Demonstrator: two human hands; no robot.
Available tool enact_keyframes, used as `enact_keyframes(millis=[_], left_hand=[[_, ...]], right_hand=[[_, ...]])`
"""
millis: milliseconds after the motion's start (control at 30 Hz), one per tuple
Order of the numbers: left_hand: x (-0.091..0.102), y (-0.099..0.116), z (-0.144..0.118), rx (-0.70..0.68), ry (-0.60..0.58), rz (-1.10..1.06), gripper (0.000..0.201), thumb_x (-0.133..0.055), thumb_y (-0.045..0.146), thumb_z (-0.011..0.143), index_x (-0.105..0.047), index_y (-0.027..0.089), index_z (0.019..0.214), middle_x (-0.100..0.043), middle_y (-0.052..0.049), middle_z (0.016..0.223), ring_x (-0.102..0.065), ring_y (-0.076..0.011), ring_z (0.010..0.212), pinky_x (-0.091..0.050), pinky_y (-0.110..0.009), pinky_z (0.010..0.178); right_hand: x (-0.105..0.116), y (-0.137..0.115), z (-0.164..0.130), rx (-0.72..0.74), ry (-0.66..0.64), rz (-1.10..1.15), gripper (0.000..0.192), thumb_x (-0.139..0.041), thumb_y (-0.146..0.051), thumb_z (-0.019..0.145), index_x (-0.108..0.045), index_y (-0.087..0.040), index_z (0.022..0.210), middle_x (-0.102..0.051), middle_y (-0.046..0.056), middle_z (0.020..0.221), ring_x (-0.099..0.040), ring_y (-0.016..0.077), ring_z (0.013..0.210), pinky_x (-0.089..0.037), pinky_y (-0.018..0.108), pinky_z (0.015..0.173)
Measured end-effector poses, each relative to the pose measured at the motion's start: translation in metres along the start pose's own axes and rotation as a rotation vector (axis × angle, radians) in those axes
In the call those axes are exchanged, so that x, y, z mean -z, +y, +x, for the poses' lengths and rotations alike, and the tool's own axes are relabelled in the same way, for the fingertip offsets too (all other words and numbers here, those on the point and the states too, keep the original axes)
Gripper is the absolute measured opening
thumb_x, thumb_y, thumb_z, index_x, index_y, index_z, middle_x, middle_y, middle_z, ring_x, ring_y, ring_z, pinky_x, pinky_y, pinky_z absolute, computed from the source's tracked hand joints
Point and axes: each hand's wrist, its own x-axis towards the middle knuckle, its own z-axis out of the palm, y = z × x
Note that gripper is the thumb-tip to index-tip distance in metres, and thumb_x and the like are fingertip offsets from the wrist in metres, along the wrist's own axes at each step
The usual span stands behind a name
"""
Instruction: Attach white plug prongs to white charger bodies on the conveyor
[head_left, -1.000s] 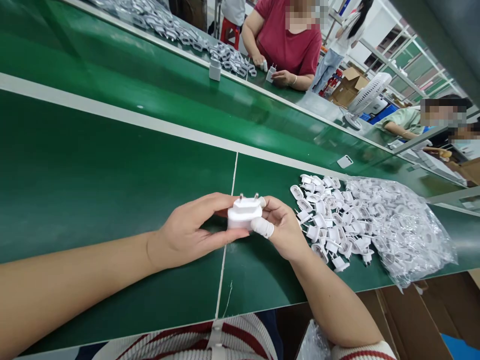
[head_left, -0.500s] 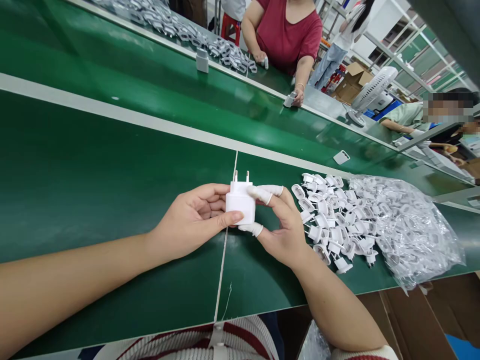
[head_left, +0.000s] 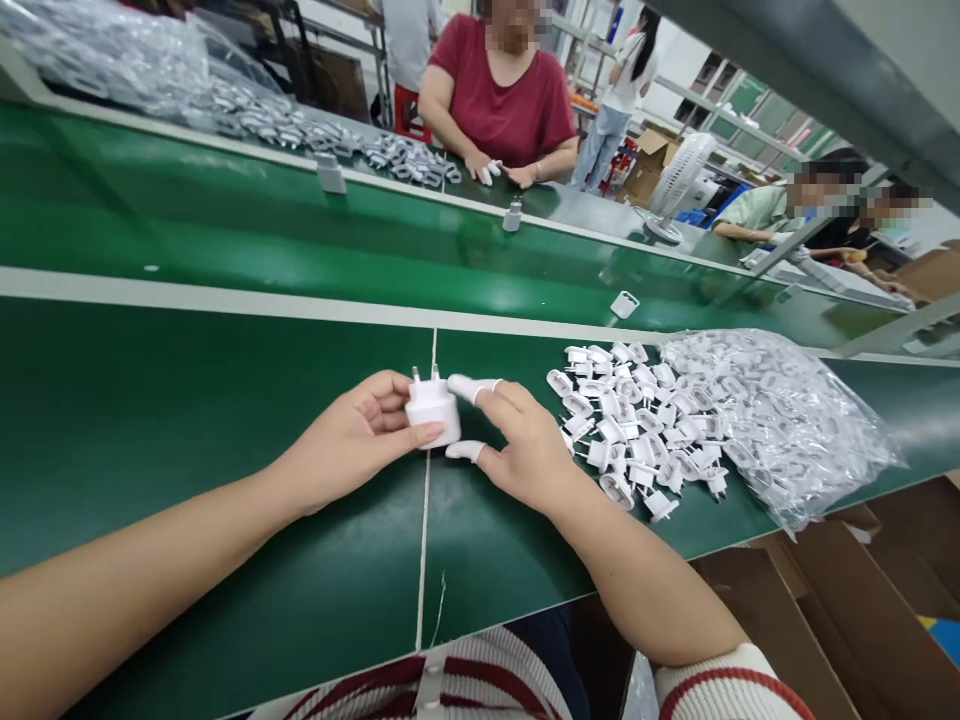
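Observation:
A white plug charger (head_left: 433, 414) with two round pins pointing up is held above the green bench. My left hand (head_left: 375, 420) is closed on its left side, thumb across the front and fingers behind. At the charger's right side is my right hand (head_left: 517, 440), its thumb and forefinger spread near the upper and lower corners; whether the tips touch is hard to see. White finger cots cover those fingertips. To the right of this hand lies a loose pile of white plug heads (head_left: 637, 420).
A clear plastic bag (head_left: 795, 420) full of white parts lies beyond the pile. Past the pale rail (head_left: 300, 312), a green belt carries a white part (head_left: 625, 305) and chargers (head_left: 512, 215) at its far edge. A co-worker in a red shirt (head_left: 499, 100) sits opposite.
My view has shifted, so the bench items sit differently in the frame. My right fingers have drawn off the charger's front. The co-worker's hand has left a charger at the belt's far edge.

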Motion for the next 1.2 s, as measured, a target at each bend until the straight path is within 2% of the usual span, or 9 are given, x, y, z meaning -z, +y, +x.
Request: enact_keyframes(millis=[100,233,433,533,633,733,933,1067,1200], left_hand=[[0.026,-0.007,0.036,-0.041,0.195,0.215,0.052,-0.089,0.052,0.069,-0.064,0.022,0.104,-0.079,-0.007,0.106,-0.077,-0.0294,0.096,-0.063,-0.047,0.088],[0.075,-0.015,0.099,-0.106,0.572,0.497,0.057,-0.088,0.057,0.064,-0.062,0.020,0.098,-0.077,0.001,0.098,-0.072,-0.0287,0.107,-0.055,-0.043,0.085],[0.117,-0.027,0.157,-0.056,0.680,0.601,0.070,-0.073,0.072,0.057,-0.043,0.012,0.075,-0.056,0.006,0.069,-0.055,-0.0440,0.129,-0.026,-0.040,0.074],[0.110,-0.034,0.158,-0.067,0.727,0.642,0.077,-0.074,0.076,0.061,-0.036,0.010,0.075,-0.051,0.001,0.080,-0.031,-0.0546,0.141,-0.015,-0.042,0.073],[0.082,-0.031,0.157,-0.229,0.875,0.739,0.067,-0.071,0.063,0.085,-0.043,0.003,0.099,-0.044,-0.014,0.130,-0.009,-0.0538,0.148,-0.012,-0.049,0.075],[0.033,-0.015,0.175,-0.437,0.859,0.832,0.071,-0.077,0.041,0.082,-0.040,0.008,0.134,-0.026,-0.021,0.155,-0.024,-0.0458,0.147,-0.025,-0.061,0.098],[-0.091,0.010,0.262,-0.260,0.122,0.862,0.063,-0.074,0.041,0.082,-0.053,0.015,0.136,-0.056,-0.016,0.142,-0.041,-0.0381,0.139,-0.033,-0.049,0.118],[-0.160,0.007,0.314,-0.228,-0.101,0.843,0.084,-0.080,0.054,0.077,-0.051,0.016,0.146,-0.057,-0.017,0.146,-0.041,-0.0415,0.140,-0.038,-0.049,0.114],[-0.195,-0.005,0.335,-0.226,-0.201,0.831,0.074,-0.082,0.053,0.076,-0.061,0.019,0.138,-0.057,-0.017,0.144,-0.046,-0.0411,0.135,-0.040,-0.049,0.112]], right_hand=[[0.017,0.014,0.003,-0.282,0.024,-0.322,0.054,-0.059,-0.027,0.098,-0.050,-0.013,0.149,-0.060,0.020,0.137,-0.054,0.0339,0.128,-0.049,0.049,0.105],[0.032,0.034,0.004,-0.586,-0.116,-0.677,0.035,-0.056,-0.009,0.090,-0.068,-0.008,0.123,-0.067,0.024,0.122,-0.054,0.0402,0.125,-0.036,0.059,0.110],[0.030,0.040,0.005,-0.548,-0.155,-0.628,0.033,-0.060,-0.006,0.082,-0.068,-0.016,0.113,-0.067,0.014,0.115,-0.059,0.0334,0.118,-0.033,0.054,0.114],[0.029,0.032,0.005,-0.507,-0.128,-0.490,0.043,-0.058,-0.003,0.080,-0.062,-0.017,0.121,-0.061,0.012,0.117,-0.064,0.0255,0.096,-0.050,0.038,0.085],[0.026,0.021,0.003,-0.472,-0.112,-0.359,0.048,-0.056,-0.003,0.080,-0.058,-0.020,0.124,-0.054,0.009,0.119,-0.060,0.0181,0.072,-0.045,0.032,0.061],[0.020,0.011,-0.001,-0.373,-0.156,-0.265,0.045,-0.057,-0.006,0.081,-0.062,-0.022,0.123,-0.052,0.008,0.116,-0.059,0.0170,0.071,-0.046,0.030,0.060],[0.009,0.005,-0.007,-0.138,-0.190,-0.270,0.038,-0.060,-0.012,0.084,-0.064,-0.020,0.121,-0.048,0.015,0.144,-0.064,0.0207,0.085,-0.054,0.033,0.064],[0.008,0.008,-0.007,-0.085,-0.230,-0.276,0.041,-0.065,-0.010,0.081,-0.064,-0.019,0.121,-0.060,0.012,0.127,-0.063,0.0225,0.087,-0.054,0.032,0.061],[0.008,0.013,-0.007,-0.109,-0.270,-0.276,0.023,-0.067,-0.014,0.084,-0.068,-0.018,0.107,-0.059,0.007,0.099,-0.059,0.0227,0.083,-0.052,0.033,0.060]])
